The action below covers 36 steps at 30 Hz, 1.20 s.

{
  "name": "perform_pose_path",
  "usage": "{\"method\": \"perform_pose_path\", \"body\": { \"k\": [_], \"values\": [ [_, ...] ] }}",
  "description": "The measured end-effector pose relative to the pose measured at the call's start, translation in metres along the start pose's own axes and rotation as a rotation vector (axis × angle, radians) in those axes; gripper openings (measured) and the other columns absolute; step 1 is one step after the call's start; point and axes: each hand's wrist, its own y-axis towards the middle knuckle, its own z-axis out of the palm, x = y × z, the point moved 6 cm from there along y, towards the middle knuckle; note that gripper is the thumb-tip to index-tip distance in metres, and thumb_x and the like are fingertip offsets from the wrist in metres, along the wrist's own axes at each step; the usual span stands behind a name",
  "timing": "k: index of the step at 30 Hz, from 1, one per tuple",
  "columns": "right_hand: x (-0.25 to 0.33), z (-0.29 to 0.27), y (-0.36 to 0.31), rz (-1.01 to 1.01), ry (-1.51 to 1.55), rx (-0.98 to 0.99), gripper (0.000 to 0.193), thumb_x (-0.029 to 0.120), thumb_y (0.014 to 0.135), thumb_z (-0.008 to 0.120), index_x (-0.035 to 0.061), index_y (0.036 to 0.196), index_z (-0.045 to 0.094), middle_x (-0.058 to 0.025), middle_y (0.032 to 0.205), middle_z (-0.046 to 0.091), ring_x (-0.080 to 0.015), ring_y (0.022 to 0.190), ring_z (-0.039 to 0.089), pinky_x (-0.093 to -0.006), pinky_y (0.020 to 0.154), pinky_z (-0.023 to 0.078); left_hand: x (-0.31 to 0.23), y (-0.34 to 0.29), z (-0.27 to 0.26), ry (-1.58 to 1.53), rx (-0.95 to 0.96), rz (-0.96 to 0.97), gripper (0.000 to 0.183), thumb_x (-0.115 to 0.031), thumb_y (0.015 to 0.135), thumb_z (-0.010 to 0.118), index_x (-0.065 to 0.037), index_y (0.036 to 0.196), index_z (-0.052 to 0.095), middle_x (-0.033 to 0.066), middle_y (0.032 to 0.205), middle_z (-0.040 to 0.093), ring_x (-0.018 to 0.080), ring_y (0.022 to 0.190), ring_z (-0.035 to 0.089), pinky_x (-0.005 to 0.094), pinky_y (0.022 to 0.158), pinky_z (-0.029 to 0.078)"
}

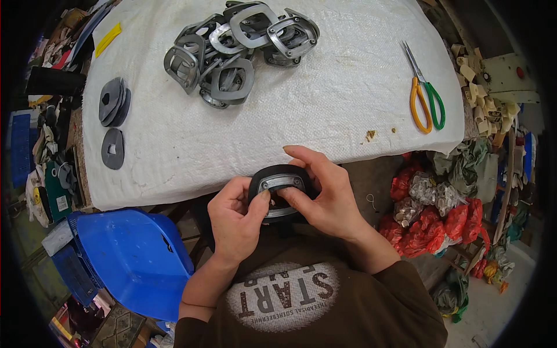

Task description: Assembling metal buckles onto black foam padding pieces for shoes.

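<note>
Frame (282, 180), grey metal with black surround (272, 169), held just off near edge of worktop (336, 110), in front of your shirt (371, 307). Long axis roughly left to right, spanning hand to hand. Your left hand (235, 216) grips left end; right hand (332, 200) grips right end, thumb reaching into centre hole. Neither nearer: both touching. Beyond, metal frame pile (252, 42); far left, flat grey pieces (116, 106); far right, scissors (419, 74), handles toward you.

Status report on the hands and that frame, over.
Left hand and right hand gripping metal frame. Frame, black-rimmed, at near edge of table. Scissors off right, clear of hands.
</note>
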Motion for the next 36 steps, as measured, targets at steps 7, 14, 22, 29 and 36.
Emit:
{"method": "perform_pose_path", "body": {
  "k": [7,14,22,29,36],
  "values": [
    [-0.006,-0.004,-0.006,0.075,0.215,-0.062,0.052,-0.005,0.074,0.063,0.0001,0.121,0.041,-0.0083,0.091,0.057,-0.0114,0.076,0.058,-0.0222,0.067,0.048,0.002,0.001,0.003,-0.072,-0.012,-0.064,0.006,-0.003,0.082,0.055,0.003,0.086,0.055,0.0031,0.071,0.057,0.0045,0.059,0.051,0.0171,0.049,0.043],
    [-0.008,-0.068,0.002,-0.161,-0.175,-0.374,0.030,0.007,0.077,0.062,-0.0004,0.105,0.054,-0.0072,0.088,0.058,-0.0140,0.081,0.054,-0.0273,0.074,0.044,0.005,0.005,-0.008,-0.160,-0.078,-0.077,0.006,-0.004,0.082,0.053,0.001,0.084,0.054,0.0071,0.069,0.059,0.0082,0.053,0.054,0.0201,0.039,0.044],
    [-0.061,-0.220,0.008,0.145,-1.152,-0.550,0.035,0.000,0.075,0.054,0.0022,0.110,0.054,-0.0162,0.100,0.057,-0.0314,0.090,0.052,-0.0396,0.084,0.040,0.006,0.010,-0.020,-0.267,-0.078,-0.124,0.005,-0.003,0.082,0.053,0.002,0.082,0.054,0.0049,0.068,0.058,0.0061,0.052,0.053,0.0188,0.040,0.044],
    [-0.073,-0.246,0.011,0.264,-1.236,-0.547,0.045,0.001,0.072,0.054,0.0055,0.117,0.050,-0.0184,0.097,0.056,-0.0339,0.089,0.053,-0.0409,0.079,0.042,0.002,0.012,-0.022,-0.235,-0.049,-0.127,0.004,-0.003,0.082,0.054,0.001,0.082,0.055,0.0033,0.067,0.058,0.0047,0.051,0.052,0.0176,0.039,0.042],
    [-0.047,-0.237,0.015,0.097,-1.301,-0.618,0.057,0.001,0.072,0.055,0.0058,0.126,0.041,-0.0158,0.095,0.053,-0.0317,0.080,0.054,-0.0387,0.074,0.043,-0.005,0.014,-0.029,-0.143,-0.055,-0.095,0.006,-0.005,0.081,0.055,0.001,0.081,0.055,0.0013,0.065,0.056,0.0024,0.052,0.050,0.0159,0.040,0.040]
  ]
}}
